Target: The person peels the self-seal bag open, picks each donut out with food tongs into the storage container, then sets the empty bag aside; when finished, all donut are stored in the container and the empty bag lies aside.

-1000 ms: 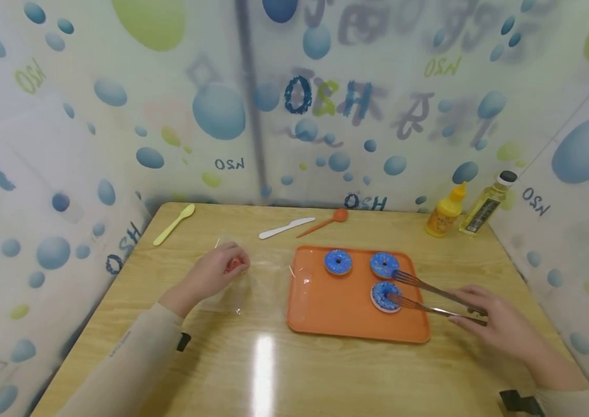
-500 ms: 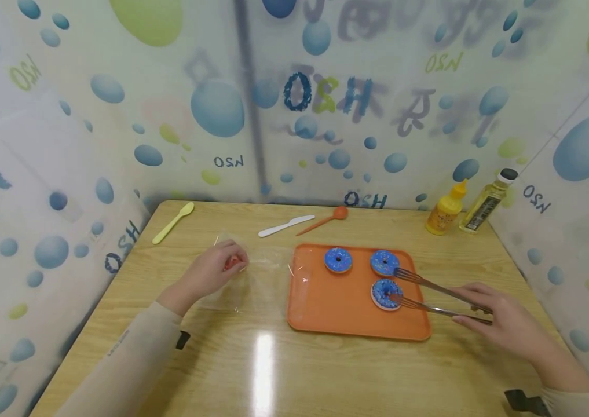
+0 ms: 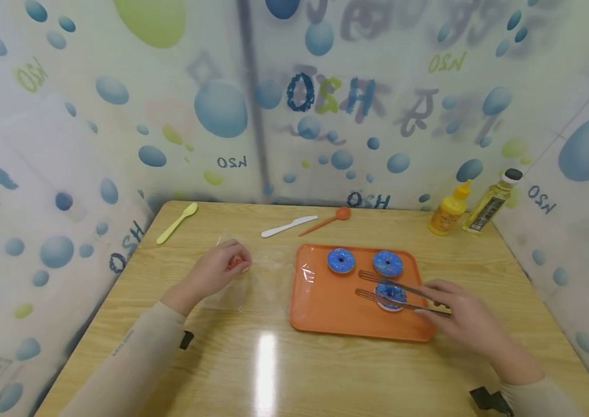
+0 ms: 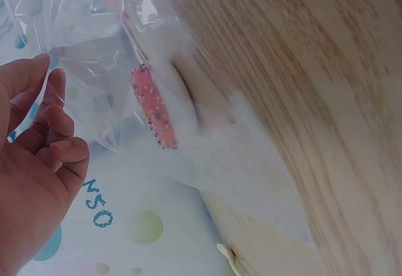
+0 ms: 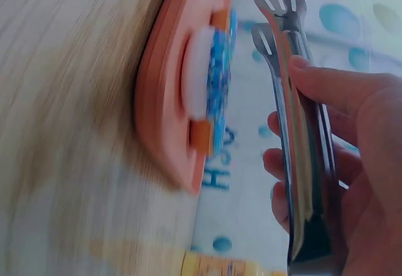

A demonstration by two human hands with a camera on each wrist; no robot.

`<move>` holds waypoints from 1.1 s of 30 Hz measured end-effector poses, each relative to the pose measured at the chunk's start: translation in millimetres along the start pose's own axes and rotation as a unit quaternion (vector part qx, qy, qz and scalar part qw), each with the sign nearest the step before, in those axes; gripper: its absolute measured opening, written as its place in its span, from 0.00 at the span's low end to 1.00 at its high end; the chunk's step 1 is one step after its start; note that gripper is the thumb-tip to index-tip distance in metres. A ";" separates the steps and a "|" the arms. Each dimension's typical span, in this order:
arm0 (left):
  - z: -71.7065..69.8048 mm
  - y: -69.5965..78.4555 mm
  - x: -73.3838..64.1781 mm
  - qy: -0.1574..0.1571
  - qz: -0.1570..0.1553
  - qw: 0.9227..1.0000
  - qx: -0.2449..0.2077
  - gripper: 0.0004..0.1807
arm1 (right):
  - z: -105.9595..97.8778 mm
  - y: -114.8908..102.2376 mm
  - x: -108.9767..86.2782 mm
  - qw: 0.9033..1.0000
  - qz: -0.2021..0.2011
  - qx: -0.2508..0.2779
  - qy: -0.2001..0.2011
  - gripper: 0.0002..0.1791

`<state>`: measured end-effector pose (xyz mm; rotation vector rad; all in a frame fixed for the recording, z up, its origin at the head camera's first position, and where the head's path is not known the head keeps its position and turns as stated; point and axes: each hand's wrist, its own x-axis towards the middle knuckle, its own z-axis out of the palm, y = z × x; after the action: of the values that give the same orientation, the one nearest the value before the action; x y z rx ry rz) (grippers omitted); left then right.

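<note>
My left hand pinches a clear plastic bag between thumb and finger. Inside the bag is a pink sprinkled donut, mostly covered by the hand in the head view. My right hand grips metal tongs with slotted ends, held over the right part of an orange tray. On that tray lie three blue sprinkled donuts: one at the back middle, a second donut at back right, and a front donut that the tongs overlap in the head view. Nothing sits between the tong tips.
Along the back of the wooden table lie a yellow-green spoon, a white knife and an orange spoon. A yellow squeeze bottle and an oil bottle stand at the back right. Patterned walls enclose the table.
My right hand has moved left with the tongs, whose tips now reach past the front blue donut toward the tray's middle. The left hand keeps its place on the bag.
</note>
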<state>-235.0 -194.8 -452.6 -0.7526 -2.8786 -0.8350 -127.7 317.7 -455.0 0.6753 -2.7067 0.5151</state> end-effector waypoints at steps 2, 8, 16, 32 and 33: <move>0.5 1.4 1.1 0.002 0.002 1.000 -0.002 0.07 | 4.3 -6.5 6.8 1.000 -0.008 -0.005 0.001 0.26; -0.5 2.9 1.6 0.006 0.003 1.000 0.000 0.05 | 18.1 -29.2 32.4 0.999 -0.030 0.002 -0.013 0.27; -0.5 0.7 0.0 0.010 0.006 1.000 -0.006 0.02 | 44.8 -63.5 63.1 0.998 -0.041 0.015 -0.035 0.25; 2.3 -0.5 -0.6 0.015 0.002 1.000 -0.005 0.03 | 89.3 -99.2 108.1 0.996 -0.054 0.017 -0.071 0.25; 2.0 -0.4 -0.7 0.016 0.002 1.000 -0.005 0.03 | 91.0 -101.6 110.3 0.996 -0.054 0.017 -0.074 0.25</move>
<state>-234.4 -194.4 -454.6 -0.7390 -2.8472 -0.8533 -188.4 153.6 -467.9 0.8960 -2.7846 0.5039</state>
